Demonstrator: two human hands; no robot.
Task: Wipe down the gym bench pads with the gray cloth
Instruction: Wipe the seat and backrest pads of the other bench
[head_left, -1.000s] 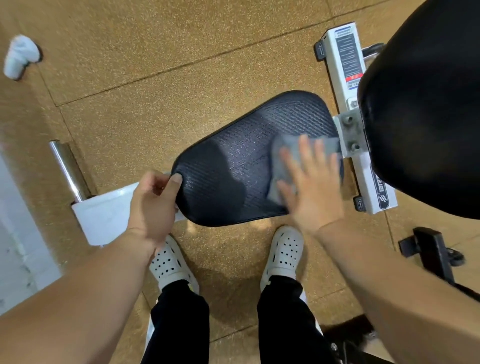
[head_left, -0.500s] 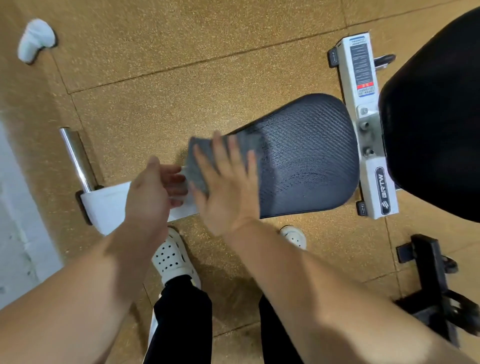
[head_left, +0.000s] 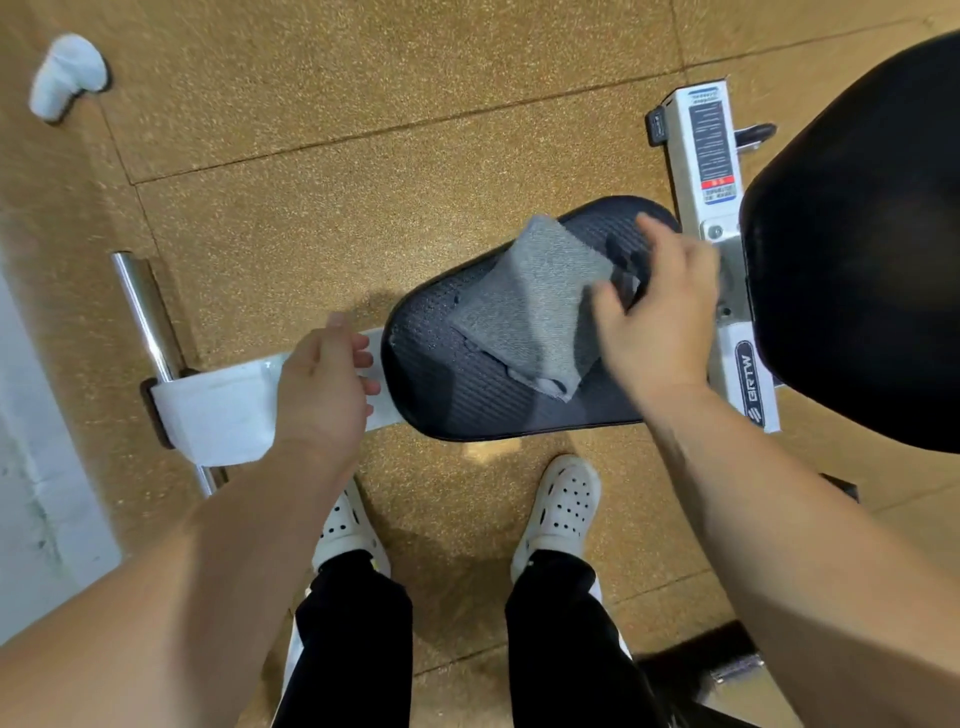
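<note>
The gray cloth (head_left: 530, 306) is held at its right edge by the right hand (head_left: 660, 322), whose fingers are bent around it, and it is draped over the middle of the black seat pad (head_left: 467, 400) (the big back pad (head_left: 857, 260) is seen at the right). The left hand (head_left: 317, 395) is laid on the white frame (head_left: 223, 410) just beside the seat pad's left end, with its fingers loosely bent and nothing held in them.
</note>
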